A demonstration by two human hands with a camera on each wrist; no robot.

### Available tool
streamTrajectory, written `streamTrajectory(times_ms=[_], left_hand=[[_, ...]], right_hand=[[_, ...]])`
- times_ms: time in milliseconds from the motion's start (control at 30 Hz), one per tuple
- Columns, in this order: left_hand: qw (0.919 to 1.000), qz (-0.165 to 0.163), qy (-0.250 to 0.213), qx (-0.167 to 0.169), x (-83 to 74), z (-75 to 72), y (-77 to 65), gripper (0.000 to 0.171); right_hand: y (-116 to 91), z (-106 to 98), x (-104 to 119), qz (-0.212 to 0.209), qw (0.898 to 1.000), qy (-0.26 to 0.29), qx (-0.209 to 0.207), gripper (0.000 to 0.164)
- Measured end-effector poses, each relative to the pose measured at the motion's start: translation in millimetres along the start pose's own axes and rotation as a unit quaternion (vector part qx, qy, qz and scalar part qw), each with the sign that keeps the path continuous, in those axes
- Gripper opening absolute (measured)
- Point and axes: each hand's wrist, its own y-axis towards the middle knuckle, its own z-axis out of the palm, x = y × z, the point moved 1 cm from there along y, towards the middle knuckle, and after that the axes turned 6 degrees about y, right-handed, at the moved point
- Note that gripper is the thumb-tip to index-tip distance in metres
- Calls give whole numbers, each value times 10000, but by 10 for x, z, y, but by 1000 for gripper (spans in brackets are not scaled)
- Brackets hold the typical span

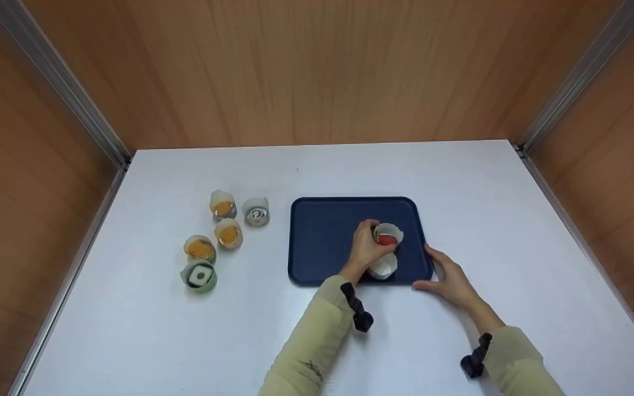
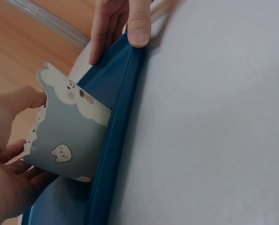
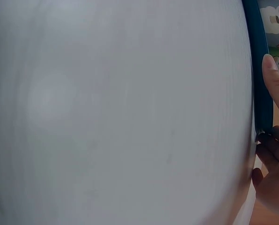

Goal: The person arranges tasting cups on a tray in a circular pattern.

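Observation:
My left hand (image 1: 365, 247) grips a paper baking cup (image 1: 395, 230) with something red inside, over the right part of a dark blue tray (image 1: 320, 236). Just in front of it on the tray is a second, pale cup (image 1: 384, 267). The left wrist view shows a grey-blue cup (image 2: 76, 136) printed with bears, close behind the tray's front rim, with my left fingers at its far side. My right hand (image 1: 452, 279) holds the tray's front right corner, thumb on the front rim (image 3: 263, 98) and fingers along the right side.
Left of the tray, several paper cups stand on the white table (image 1: 146, 341): three with orange contents, such as the front one (image 1: 200, 250), a green one (image 1: 200, 276) and a pale one (image 1: 256, 212). Wooden walls (image 1: 317, 71) enclose the table at the back and sides.

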Motion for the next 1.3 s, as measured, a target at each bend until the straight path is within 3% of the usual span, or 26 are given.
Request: streamTrajectory(times_ms=[133, 600, 1067, 1300], left_hand=[[9999, -28, -120, 10, 10, -37, -15, 53], [9994, 51, -322, -100, -7, -278, -66, 44], [9960, 580, -414, -539, 41, -508, -226, 31], [9935, 616, -581, -764, 122, -641, -333, 28]], right_hand=[[1, 9, -8, -252, 9996, 15, -96, 93], [13, -9, -6, -32, 9999, 104, 27, 95], [-3, -17, 17, 65, 9999, 68, 73, 95], [-1, -20, 14, 29, 10000, 80, 32, 95]])
